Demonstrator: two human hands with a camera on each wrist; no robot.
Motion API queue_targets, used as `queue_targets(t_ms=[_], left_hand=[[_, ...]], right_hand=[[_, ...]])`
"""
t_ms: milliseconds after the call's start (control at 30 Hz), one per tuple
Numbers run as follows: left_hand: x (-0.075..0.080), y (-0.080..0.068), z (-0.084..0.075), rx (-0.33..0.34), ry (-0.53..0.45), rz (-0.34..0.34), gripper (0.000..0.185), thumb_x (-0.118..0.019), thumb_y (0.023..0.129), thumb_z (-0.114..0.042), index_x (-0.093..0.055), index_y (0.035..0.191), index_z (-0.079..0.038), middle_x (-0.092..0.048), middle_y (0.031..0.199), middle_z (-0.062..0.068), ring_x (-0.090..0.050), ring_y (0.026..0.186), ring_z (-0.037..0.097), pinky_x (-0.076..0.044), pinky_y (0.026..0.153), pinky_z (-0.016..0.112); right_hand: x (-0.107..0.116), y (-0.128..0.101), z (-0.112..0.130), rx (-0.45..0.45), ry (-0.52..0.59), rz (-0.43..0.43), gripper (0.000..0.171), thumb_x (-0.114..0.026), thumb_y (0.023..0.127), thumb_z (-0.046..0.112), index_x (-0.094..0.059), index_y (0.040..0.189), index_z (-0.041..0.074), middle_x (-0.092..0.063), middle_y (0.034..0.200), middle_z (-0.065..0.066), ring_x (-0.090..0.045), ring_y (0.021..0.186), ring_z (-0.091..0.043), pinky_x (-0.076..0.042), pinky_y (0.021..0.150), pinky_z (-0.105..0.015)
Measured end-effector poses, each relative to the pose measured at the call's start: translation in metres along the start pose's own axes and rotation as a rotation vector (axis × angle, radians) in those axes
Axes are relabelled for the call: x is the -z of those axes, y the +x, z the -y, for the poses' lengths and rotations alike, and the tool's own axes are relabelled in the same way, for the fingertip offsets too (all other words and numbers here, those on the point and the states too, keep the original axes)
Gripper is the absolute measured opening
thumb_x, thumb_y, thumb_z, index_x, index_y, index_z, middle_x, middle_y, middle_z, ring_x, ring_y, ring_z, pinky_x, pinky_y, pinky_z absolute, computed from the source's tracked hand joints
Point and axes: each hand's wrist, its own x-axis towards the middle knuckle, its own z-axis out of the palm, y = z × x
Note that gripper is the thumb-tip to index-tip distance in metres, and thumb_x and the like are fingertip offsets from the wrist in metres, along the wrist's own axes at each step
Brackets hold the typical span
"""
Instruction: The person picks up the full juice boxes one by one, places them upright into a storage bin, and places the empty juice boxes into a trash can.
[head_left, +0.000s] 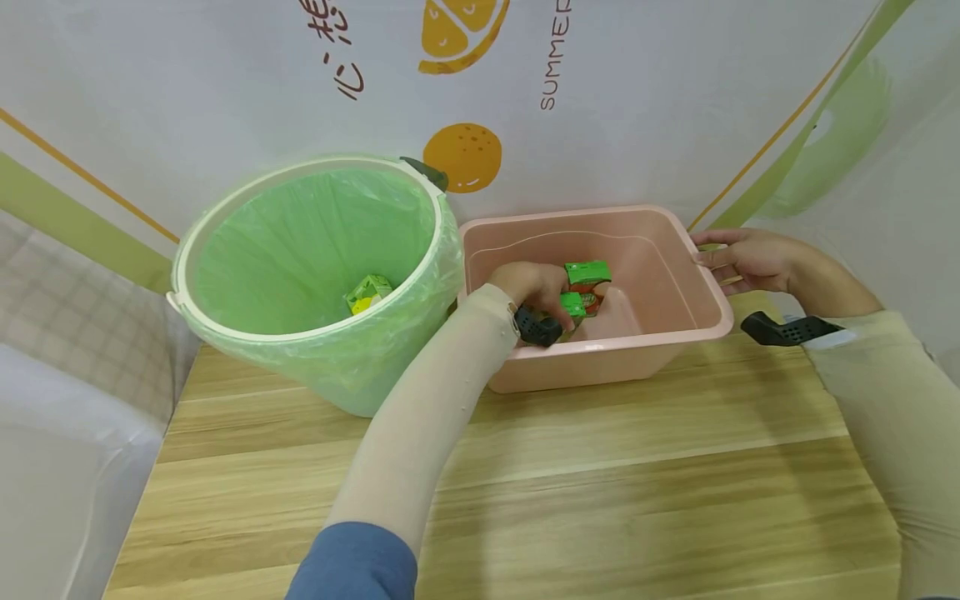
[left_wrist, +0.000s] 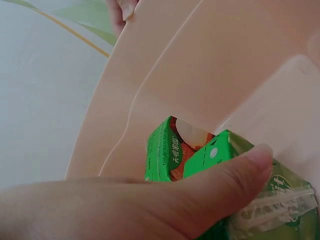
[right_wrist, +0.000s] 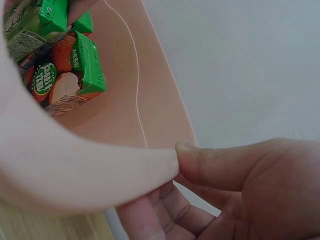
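Observation:
Inside the pink plastic basin [head_left: 663, 292], my left hand [head_left: 531, 283] grips a green juice carton [head_left: 573, 306]. Its thumb lies across the carton, beside a straw in a clear wrapper [left_wrist: 272, 207] in the left wrist view. Close by in the basin stand more juice cartons [right_wrist: 90, 65], green with brown-red fruit pictures. At the basin's right end my right hand [head_left: 757, 260] pinches the rim, thumb on top and fingers beneath. My left fingers are mostly hidden behind the carton and thumb.
Left of the basin stands a bin [head_left: 318, 337] with a white rim and a green plastic liner. A green and yellow carton [head_left: 369, 294] lies inside it. Both containers are on a wooden table [head_left: 600, 483], before a printed curtain [head_left: 600, 150].

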Motion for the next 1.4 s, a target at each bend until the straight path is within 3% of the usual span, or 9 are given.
queue_targets(t_ms=[133, 400, 633, 767, 867, 1000, 1167, 1267, 1400], left_hand=[[0.001, -0.001, 0.001, -0.016, 0.039, 0.005, 0.039, -0.071, 0.096, -0.039, -0.059, 0.114, -0.007, -0.049, 0.096, 0.001, -0.046, 0.078, 0.011, -0.037, 0.066, 0.023], [0.003, -0.001, 0.003, -0.062, 0.049, 0.013, 0.049, -0.067, 0.098, -0.043, -0.06, 0.13, -0.007, -0.05, 0.099, 0.0, -0.048, 0.086, 0.013, -0.037, 0.072, 0.024], [0.002, -0.002, 0.001, -0.055, 0.059, 0.001, 0.066, -0.072, 0.095, -0.04, -0.051, 0.148, -0.008, -0.057, 0.129, 0.004, -0.052, 0.093, 0.013, -0.042, 0.078, 0.023], [0.002, -0.001, 0.002, -0.042, 0.064, -0.003, 0.067, -0.073, 0.095, -0.039, -0.05, 0.148, -0.006, -0.057, 0.134, 0.006, -0.052, 0.092, 0.013, -0.043, 0.076, 0.023], [0.001, -0.002, 0.001, -0.037, 0.062, 0.006, 0.065, -0.072, 0.096, -0.038, -0.05, 0.148, -0.005, -0.056, 0.135, 0.007, -0.051, 0.094, 0.014, -0.043, 0.077, 0.024], [0.002, -0.004, -0.001, -0.04, 0.074, 0.012, 0.061, -0.068, 0.098, -0.039, -0.051, 0.145, -0.005, -0.056, 0.129, 0.007, -0.047, 0.096, 0.015, -0.04, 0.078, 0.025], [0.006, -0.011, -0.008, -0.078, 0.041, -0.033, 0.045, -0.063, 0.102, -0.038, -0.061, 0.131, -0.005, -0.055, 0.115, 0.005, -0.047, 0.095, 0.014, -0.038, 0.077, 0.024], [0.011, -0.02, -0.015, -0.123, 0.026, -0.113, 0.041, -0.062, 0.102, -0.036, -0.062, 0.13, -0.005, -0.056, 0.114, 0.001, -0.048, 0.096, 0.011, -0.039, 0.078, 0.021], [0.018, -0.037, -0.025, -0.2, 0.046, -0.219, 0.039, -0.061, 0.102, -0.039, -0.064, 0.124, -0.007, -0.053, 0.098, 0.0, -0.049, 0.087, 0.013, -0.04, 0.074, 0.022]], right_hand=[[0.0, 0.0, 0.0, 0.001, 0.001, 0.0, 0.046, -0.051, 0.109, 0.025, -0.034, 0.151, 0.014, -0.067, 0.102, 0.014, -0.069, 0.092, -0.006, -0.06, 0.08, -0.03], [0.0, 0.0, 0.0, 0.004, 0.0, -0.007, 0.044, -0.051, 0.109, 0.025, -0.037, 0.15, 0.016, -0.067, 0.101, 0.014, -0.069, 0.092, -0.007, -0.06, 0.079, -0.03], [0.002, 0.001, 0.001, 0.008, -0.016, 0.002, 0.056, -0.05, 0.109, 0.026, -0.027, 0.157, 0.009, -0.067, 0.102, 0.014, -0.069, 0.092, -0.006, -0.06, 0.079, -0.03], [0.001, 0.001, 0.001, 0.01, -0.02, 0.001, 0.058, -0.05, 0.109, 0.026, -0.025, 0.158, 0.007, -0.067, 0.102, 0.015, -0.069, 0.092, -0.006, -0.06, 0.08, -0.03], [0.001, 0.001, 0.001, 0.009, -0.016, -0.002, 0.053, -0.052, 0.108, 0.028, -0.031, 0.155, 0.013, -0.067, 0.103, 0.016, -0.069, 0.093, -0.006, -0.06, 0.081, -0.031], [0.001, 0.001, -0.001, 0.013, -0.001, 0.003, 0.033, -0.054, 0.108, 0.029, -0.046, 0.139, 0.026, -0.068, 0.103, 0.014, -0.069, 0.094, -0.007, -0.06, 0.081, -0.031], [0.001, 0.001, -0.002, 0.015, 0.003, -0.001, 0.021, -0.054, 0.107, 0.028, -0.052, 0.128, 0.032, -0.068, 0.103, 0.013, -0.07, 0.093, -0.008, -0.06, 0.08, -0.031], [0.001, 0.001, -0.002, 0.011, -0.002, -0.006, 0.03, -0.053, 0.108, 0.027, -0.047, 0.137, 0.026, -0.068, 0.102, 0.013, -0.07, 0.093, -0.007, -0.06, 0.08, -0.031], [0.001, 0.001, -0.002, 0.012, -0.017, -0.007, 0.049, -0.052, 0.108, 0.025, -0.034, 0.153, 0.012, -0.067, 0.102, 0.014, -0.069, 0.092, -0.007, -0.06, 0.08, -0.031]])
